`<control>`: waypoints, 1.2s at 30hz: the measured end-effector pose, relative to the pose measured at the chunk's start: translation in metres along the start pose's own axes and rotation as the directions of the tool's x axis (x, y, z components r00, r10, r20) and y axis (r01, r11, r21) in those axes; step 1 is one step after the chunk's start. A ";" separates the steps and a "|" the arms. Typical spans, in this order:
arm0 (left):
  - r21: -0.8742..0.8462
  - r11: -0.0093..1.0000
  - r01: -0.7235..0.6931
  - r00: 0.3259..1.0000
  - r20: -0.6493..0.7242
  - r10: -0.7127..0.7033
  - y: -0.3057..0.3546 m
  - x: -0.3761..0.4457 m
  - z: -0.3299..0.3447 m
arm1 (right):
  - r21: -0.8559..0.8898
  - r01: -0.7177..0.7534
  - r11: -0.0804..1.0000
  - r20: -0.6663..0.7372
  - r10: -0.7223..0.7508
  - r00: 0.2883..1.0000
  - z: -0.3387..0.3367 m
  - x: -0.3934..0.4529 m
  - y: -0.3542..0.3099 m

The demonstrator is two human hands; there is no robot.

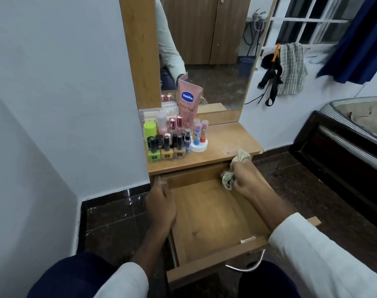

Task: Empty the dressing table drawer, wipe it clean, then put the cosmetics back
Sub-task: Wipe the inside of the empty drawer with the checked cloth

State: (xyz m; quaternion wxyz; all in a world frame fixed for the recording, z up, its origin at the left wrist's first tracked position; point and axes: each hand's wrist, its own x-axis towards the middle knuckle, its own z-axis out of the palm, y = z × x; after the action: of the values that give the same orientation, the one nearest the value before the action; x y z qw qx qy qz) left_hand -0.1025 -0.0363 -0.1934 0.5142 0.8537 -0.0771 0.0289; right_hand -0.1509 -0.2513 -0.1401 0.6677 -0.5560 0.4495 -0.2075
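The wooden drawer [209,229] of the dressing table is pulled out, and nothing lies on its bottom. My right hand [245,179] grips a crumpled pale cloth [228,179] at the drawer's far right corner, under the tabletop edge. My left hand [160,203] rests on the drawer's left wall, fingers curled over its top edge. The cosmetics stand on the tabletop [226,145]: a pink Vaseline tube [187,102] leaning on the mirror, nail polish bottles [166,150], a green-capped bottle [150,130] and small lip balms [199,134] on a white stand.
A mirror [204,50] rises behind the table. The wall lies close on the left. A dark wooden bed frame [333,151] stands at the right, with dark tiled floor between. A metal handle [247,266] sticks out from the drawer front, by my knees.
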 end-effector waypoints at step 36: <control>-0.187 0.982 -0.004 1.000 -0.026 -0.001 -0.009 0.001 0.006 | 0.153 -0.278 0.948 0.367 0.206 0.907 0.029 -0.101 0.022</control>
State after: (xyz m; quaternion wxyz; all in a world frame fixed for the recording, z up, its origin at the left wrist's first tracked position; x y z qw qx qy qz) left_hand -0.1004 -0.0374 -0.2034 0.5931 0.8011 -0.0734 0.0331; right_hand -0.1830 -0.1500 -0.1243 0.8098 -0.4527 0.3674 -0.0661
